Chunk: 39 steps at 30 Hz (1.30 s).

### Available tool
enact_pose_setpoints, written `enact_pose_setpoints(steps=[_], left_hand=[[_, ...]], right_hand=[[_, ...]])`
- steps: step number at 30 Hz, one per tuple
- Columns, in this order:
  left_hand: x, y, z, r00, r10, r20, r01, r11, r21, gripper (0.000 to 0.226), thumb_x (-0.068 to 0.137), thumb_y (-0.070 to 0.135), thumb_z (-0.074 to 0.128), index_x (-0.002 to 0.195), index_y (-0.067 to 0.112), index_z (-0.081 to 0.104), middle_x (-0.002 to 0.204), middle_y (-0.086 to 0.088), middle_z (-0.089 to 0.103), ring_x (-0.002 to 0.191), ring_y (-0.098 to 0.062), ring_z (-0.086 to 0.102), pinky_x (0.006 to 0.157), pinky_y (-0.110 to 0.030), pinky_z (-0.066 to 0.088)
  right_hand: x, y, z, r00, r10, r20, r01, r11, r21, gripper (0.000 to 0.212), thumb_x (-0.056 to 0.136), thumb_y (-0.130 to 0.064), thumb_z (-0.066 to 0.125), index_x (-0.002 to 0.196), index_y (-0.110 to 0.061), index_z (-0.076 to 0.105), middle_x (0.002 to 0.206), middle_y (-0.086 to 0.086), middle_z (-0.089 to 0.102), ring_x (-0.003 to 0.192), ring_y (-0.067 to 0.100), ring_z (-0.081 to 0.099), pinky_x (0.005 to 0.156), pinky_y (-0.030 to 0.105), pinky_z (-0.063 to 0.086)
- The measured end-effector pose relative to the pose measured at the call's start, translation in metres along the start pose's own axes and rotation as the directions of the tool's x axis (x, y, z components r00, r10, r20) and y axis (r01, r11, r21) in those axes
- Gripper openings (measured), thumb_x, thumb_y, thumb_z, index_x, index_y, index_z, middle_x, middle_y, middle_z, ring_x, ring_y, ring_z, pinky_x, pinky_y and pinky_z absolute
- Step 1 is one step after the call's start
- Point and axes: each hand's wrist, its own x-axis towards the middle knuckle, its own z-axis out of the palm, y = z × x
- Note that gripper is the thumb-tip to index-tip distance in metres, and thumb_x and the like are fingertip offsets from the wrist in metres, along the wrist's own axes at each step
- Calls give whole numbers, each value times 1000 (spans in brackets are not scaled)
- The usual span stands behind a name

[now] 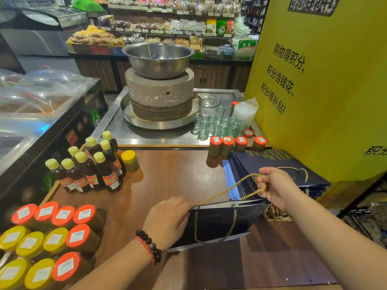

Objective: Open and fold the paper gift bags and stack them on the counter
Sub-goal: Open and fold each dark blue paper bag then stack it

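On a wooden shop desk (pixel 178 176) crowded with goods, a person is working a dark blue paper gift bag (pixel 217 225), which is lying at the near middle, just in front of a stack of flat blue bags (pixel 272 174) against a yellow sign (pixel 324 91). The left hand (pixel 167 220) is pressing on the bag's left edge, fingers bent over its rim; the right hand (pixel 276 189) is pinching the gold cord handle (pixel 230 189) and drawing it taut above the stack. A hard tug is likely to tear the cord out of its eyelets or crease the paper. A wide swing of the left forearm is risking the sauce bottles (pixel 90 170) and the red-capped jars (pixel 60 216) close beside it, while the jars (pixel 236 145) behind the stack are standing near the right hand's path.
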Motion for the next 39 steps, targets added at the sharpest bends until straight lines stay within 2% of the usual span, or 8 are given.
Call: enact_pose_setpoints(steps=[4, 8, 10, 16, 21, 27, 34, 39], left_hand=[[0, 2, -2, 1000, -24, 13, 24, 1000, 11, 24, 83, 30, 46, 105, 35, 54, 87, 16, 58, 78, -8, 57, 59, -24, 46], [5, 2, -4, 993, -76, 92, 73, 997, 30, 23, 85, 37, 40, 103, 37, 55, 84, 17, 58, 77, -8, 60, 59, -24, 45], [10, 5, -8, 980, -69, 188, 64, 997, 33, 28, 90, 42, 35, 109, 34, 54, 95, 14, 60, 89, -10, 60, 69, -26, 44], [24, 10, -15, 962, -127, 241, 107, 990, 92, 20, 98, 42, 38, 104, 28, 51, 102, 9, 58, 97, -15, 57, 67, -26, 36], [39, 9, -22, 981, -105, 161, 84, 987, 136, 16, 94, 34, 47, 97, 27, 61, 90, 7, 62, 88, -17, 60, 65, -30, 44], [40, -8, -12, 996, -57, 74, 46, 988, 146, 1, 71, 27, 64, 72, 28, 65, 64, 11, 56, 61, -15, 56, 43, -27, 41], [-12, -26, 66, 937, -136, 322, 88, 983, 158, 21, 54, 23, 73, 68, 25, 57, 69, 8, 56, 66, -20, 59, 48, -29, 48], [-50, -31, 125, 886, -189, 423, 138, 979, 147, 38, 45, 19, 78, 76, 23, 57, 74, 4, 57, 69, -23, 58, 53, -32, 50]], right_hand=[[-4, -2, 5, 985, -173, -15, 163, 951, -264, 24, 97, -1, 41, 114, -11, 53, 84, 12, 58, 63, 17, 48, 60, 33, 43], [-13, 5, 8, 862, -410, 298, 449, 347, -823, 30, 89, -47, 57, 111, -27, 60, 110, -7, 60, 100, 14, 53, 84, 32, 40], [-20, 10, 10, 819, -305, 486, 526, 59, -849, 44, 83, -64, 53, 115, -34, 59, 115, -14, 59, 106, 11, 54, 89, 34, 42], [-30, 29, 11, 762, -19, 648, 627, -231, -744, 37, 83, -57, 58, 109, -32, 50, 93, -9, 61, 88, 19, 58, 71, 34, 48], [-19, 27, 12, 715, -173, 677, 609, -320, -726, 4, 95, -31, 49, 95, -27, 49, 89, -2, 61, 90, 27, 58, 66, 33, 39], [-6, 48, 19, 527, -422, 738, 624, -398, -673, 19, 82, -19, 66, 96, -30, 61, 71, -3, 64, 64, 25, 60, 47, 28, 31], [20, 152, 14, 584, -287, 759, 689, -320, -651, 43, 73, -25, 39, 101, -34, 70, 85, -16, 71, 67, 16, 67, 46, 27, 47], [35, 233, 9, 630, -201, 750, 694, -286, -661, 46, 74, -23, 39, 111, -23, 68, 91, -7, 70, 72, 22, 64, 51, 33, 50]])
